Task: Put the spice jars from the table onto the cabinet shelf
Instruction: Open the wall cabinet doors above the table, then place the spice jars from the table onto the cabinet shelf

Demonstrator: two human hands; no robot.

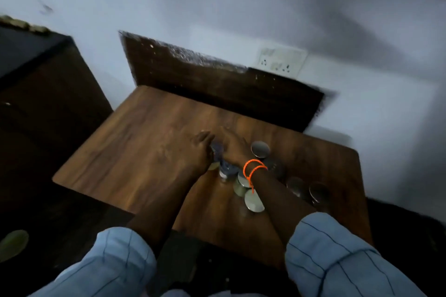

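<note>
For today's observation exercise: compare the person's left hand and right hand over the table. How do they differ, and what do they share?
The right hand has an orange cord round its wrist; the left hand has a bare wrist. The left arm comes in from lower left; the right arm crosses in from lower right, above several jars. Both reach the same jar cluster at mid-table, and both arms wear light blue sleeves. Blur hides the grips.

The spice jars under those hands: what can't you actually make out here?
- Head view, jar count: the right forearm covers some spice jars.
- Contents, labels: motion blur, dim light.
- Left hand and right hand: fingers blurred, hold unclear.
- Dark cabinet: cut off left, shelf unseen.
</note>
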